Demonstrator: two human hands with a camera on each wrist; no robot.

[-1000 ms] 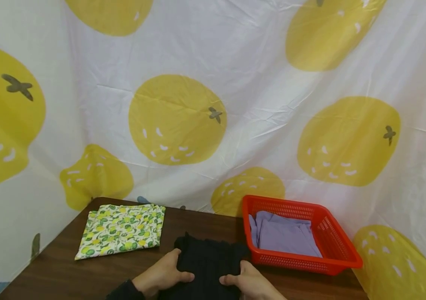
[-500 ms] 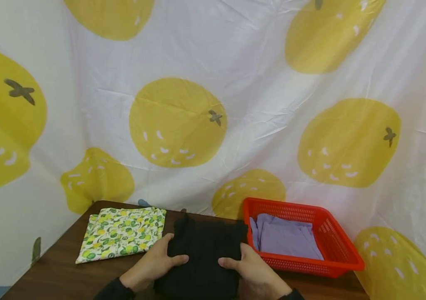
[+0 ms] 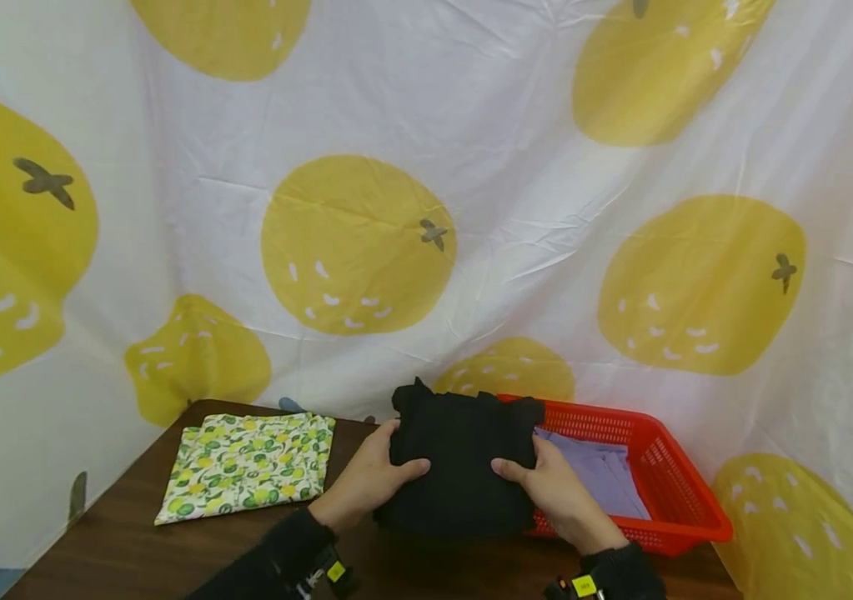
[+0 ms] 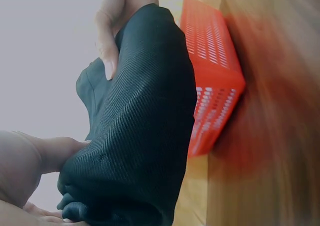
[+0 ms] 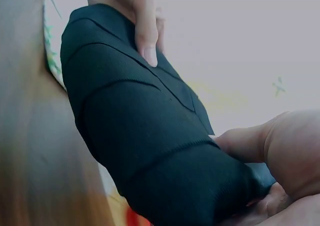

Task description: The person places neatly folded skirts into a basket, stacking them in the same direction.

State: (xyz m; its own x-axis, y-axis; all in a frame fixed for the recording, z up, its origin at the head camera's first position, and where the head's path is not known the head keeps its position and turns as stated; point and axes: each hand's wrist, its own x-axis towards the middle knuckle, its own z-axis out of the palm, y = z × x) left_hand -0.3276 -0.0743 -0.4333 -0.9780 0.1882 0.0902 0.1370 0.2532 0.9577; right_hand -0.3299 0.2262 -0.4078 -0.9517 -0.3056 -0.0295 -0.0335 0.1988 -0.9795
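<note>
A folded black garment (image 3: 459, 475) is held up over the table between both hands, its far edge ruffled. My left hand (image 3: 372, 475) grips its left side, thumb on top and fingers beneath. On the opposite side my right hand (image 3: 559, 492) grips it the same way. Several overlapping pleat-like folds cross the garment (image 5: 140, 121) in the right wrist view. From the left wrist, the garment (image 4: 135, 116) looks thick and ribbed, with a rounded folded edge. Its right part covers the left end of the red basket (image 3: 654, 537) in the head view.
Inside the basket lies a folded lavender cloth (image 3: 609, 479), partly hidden by the garment and right hand. A folded lemon-print cloth (image 3: 253, 467) lies at the back left of the brown table (image 3: 133, 550). Behind it hangs a white curtain (image 3: 516, 250) with large yellow fruit.
Both hands have lifted the black garment from the near edge, carrying it forward and to the right until it overlaps the basket. Both cloths and the basket stay put.
</note>
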